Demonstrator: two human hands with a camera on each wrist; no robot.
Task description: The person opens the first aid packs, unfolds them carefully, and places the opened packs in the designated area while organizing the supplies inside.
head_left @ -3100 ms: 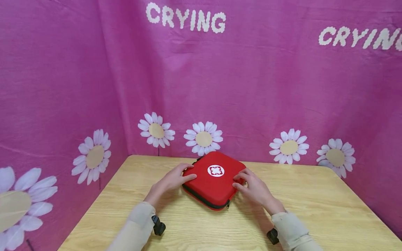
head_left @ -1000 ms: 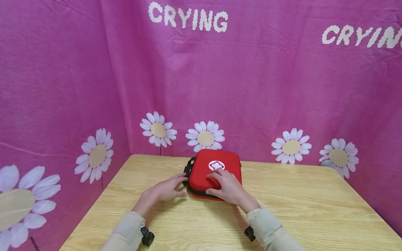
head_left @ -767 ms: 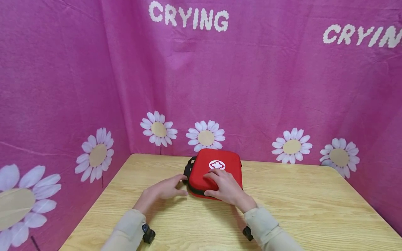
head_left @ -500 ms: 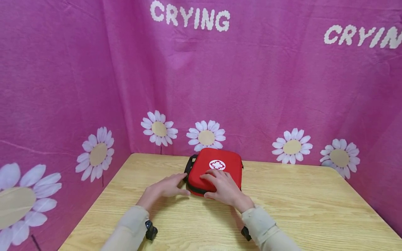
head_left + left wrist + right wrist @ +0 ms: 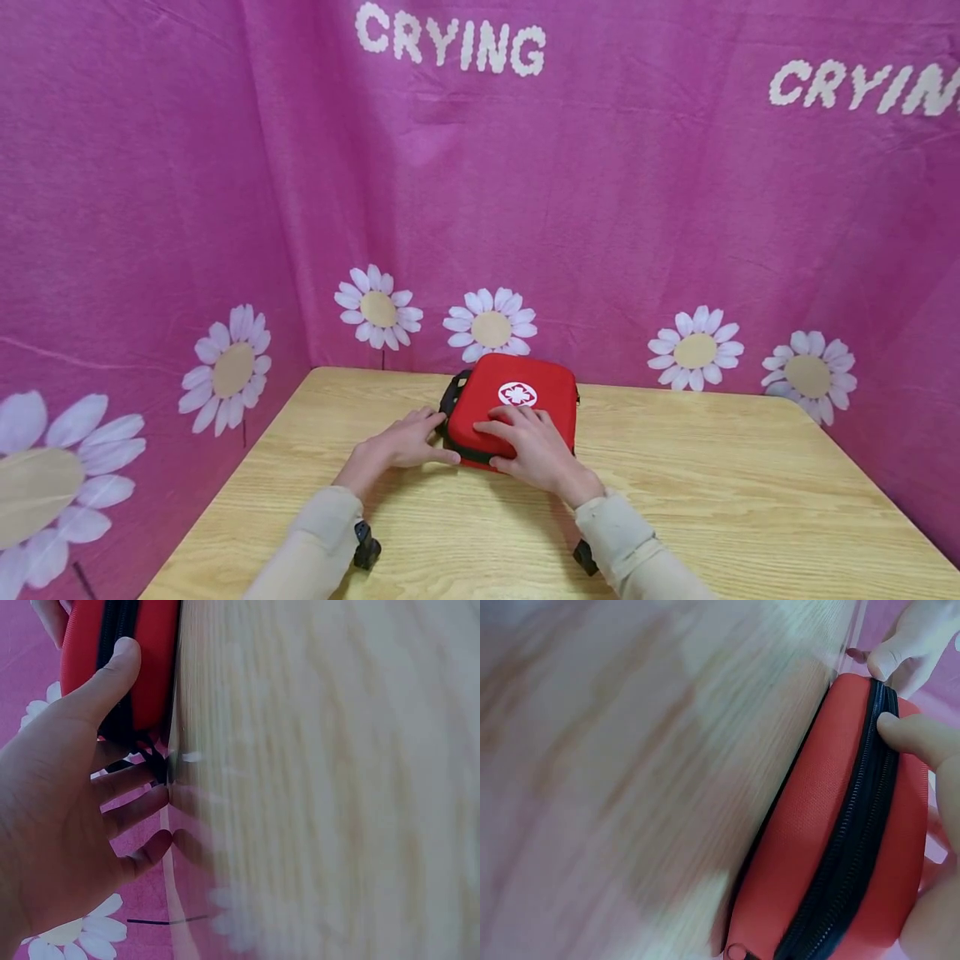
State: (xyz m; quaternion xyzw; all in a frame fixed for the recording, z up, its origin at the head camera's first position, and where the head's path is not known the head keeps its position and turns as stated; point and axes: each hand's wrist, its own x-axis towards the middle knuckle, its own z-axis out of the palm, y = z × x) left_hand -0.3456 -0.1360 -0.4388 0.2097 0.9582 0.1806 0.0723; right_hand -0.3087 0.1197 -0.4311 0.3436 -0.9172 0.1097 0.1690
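A red zipped first-aid case (image 5: 480, 392) with a white round emblem lies flat, its lid closed. Its black carrying handle (image 5: 453, 392) points left. My left hand (image 5: 408, 442) is at the case's near left corner, thumb on the black zip band (image 5: 116, 671). The left hand's other fingers are spread beside the handle, their tips down at the tabletop in the left wrist view. Over the front of the lid, my right hand (image 5: 536, 450) grips the case, bent fingers on top and thumb on the front zip. A zip pull (image 5: 737, 951) shows low in the right wrist view.
The case sits on a light wooden table (image 5: 697, 492), towards its back edge. Behind and to the left hangs a magenta cloth (image 5: 600, 208) printed with daisies and white lettering. A small black wrist camera (image 5: 365, 546) is strapped to the left forearm.
Since the oldest frame the case has turned counterclockwise, bringing its handle round to the left. My right hand has shifted from its right side to its front. Lately my left hand has edged right.
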